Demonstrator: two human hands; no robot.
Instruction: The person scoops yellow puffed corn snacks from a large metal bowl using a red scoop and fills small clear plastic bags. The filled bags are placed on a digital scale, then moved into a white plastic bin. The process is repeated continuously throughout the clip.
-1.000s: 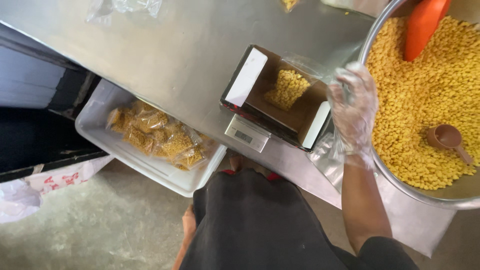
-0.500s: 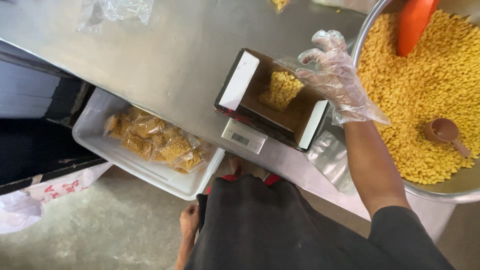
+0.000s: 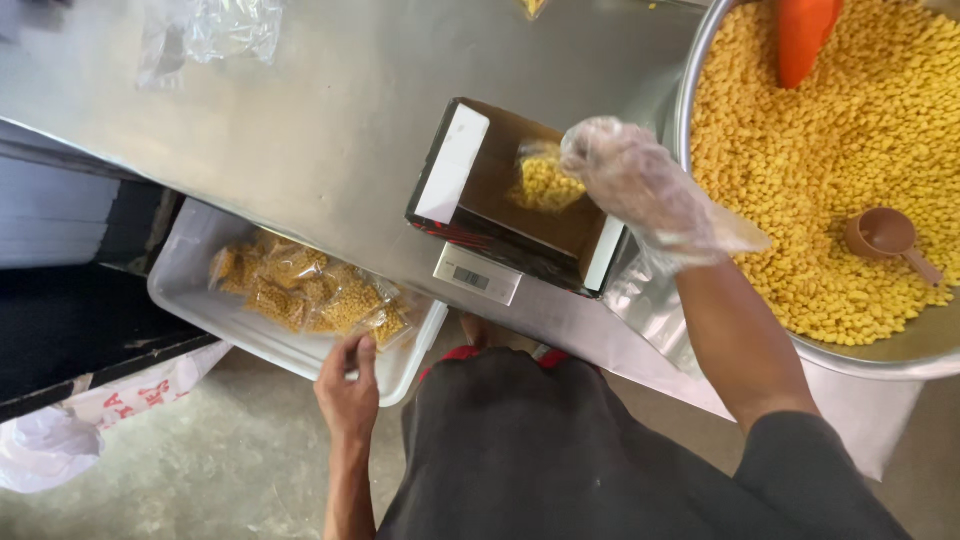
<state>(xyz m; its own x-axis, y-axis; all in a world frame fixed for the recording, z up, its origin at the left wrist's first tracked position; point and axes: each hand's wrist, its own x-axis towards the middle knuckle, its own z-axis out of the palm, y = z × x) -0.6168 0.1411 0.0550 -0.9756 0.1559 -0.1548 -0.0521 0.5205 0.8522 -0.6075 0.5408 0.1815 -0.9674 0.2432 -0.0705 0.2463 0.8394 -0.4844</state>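
Small clear plastic bag of yellow kernels (image 3: 543, 180) sits in the open cardboard box (image 3: 500, 200); gloved right hand (image 3: 640, 190) reaches down, fingers pinched on it.

A long steel surface (image 3: 300, 130) runs slantwise across the room, dull grey and lit softly, with a pale sheen toward its far left. Below its near edge the floor (image 3: 200, 470) is rough bare concrete, greyish and mottled. To the left stands a dark unit (image 3: 70, 320) with grey slatted panels (image 3: 50, 215) above it. A crumpled white plastic bag (image 3: 45, 450) lies on the floor at the near left.
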